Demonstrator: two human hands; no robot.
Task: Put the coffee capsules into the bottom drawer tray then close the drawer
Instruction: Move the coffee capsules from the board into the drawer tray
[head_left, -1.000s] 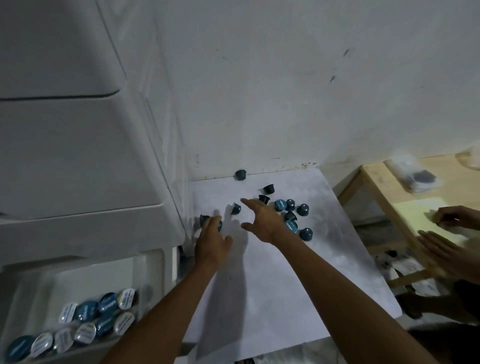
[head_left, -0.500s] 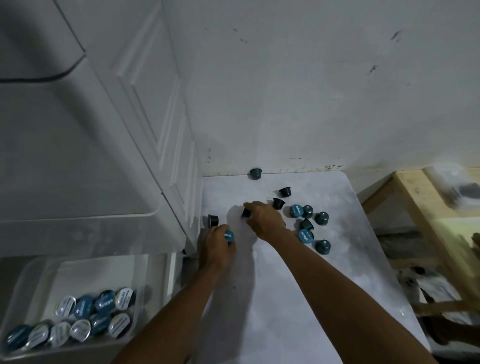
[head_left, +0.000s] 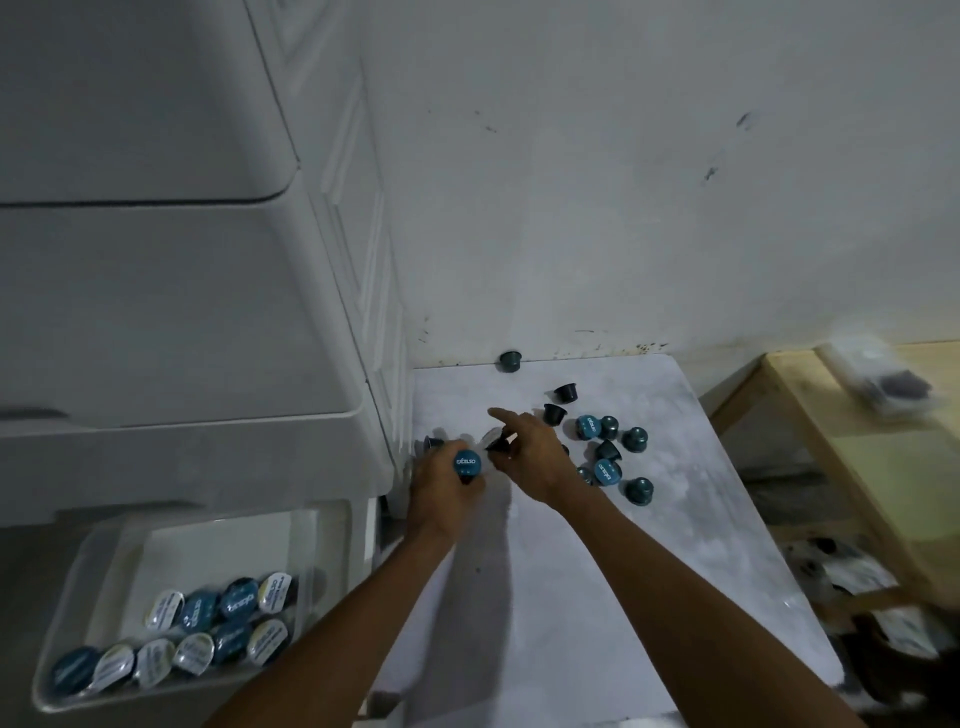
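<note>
Several dark teal coffee capsules (head_left: 605, 449) lie scattered on a white board (head_left: 571, 597) on the floor. My left hand (head_left: 441, 493) grips a capsule with a blue lid (head_left: 467, 463); another capsule (head_left: 431, 443) sits just beyond its knuckles. My right hand (head_left: 530, 457) pinches a dark capsule (head_left: 500, 444) with a silver lid, index finger stretched out. The bottom drawer tray (head_left: 93, 561) stands pulled out at lower left, with two rows of capsules (head_left: 208, 631) along its front.
A white plastic drawer cabinet (head_left: 182, 312) rises at left, against a white wall. One capsule (head_left: 510, 361) rests at the wall's foot. A wooden table (head_left: 841, 452) with a plastic packet (head_left: 883, 382) stands at right; clutter lies under it.
My left hand has lifted its blue-lidded capsule clear of the board. My right hand closed on a capsule and raised it. The view has tilted slightly.
</note>
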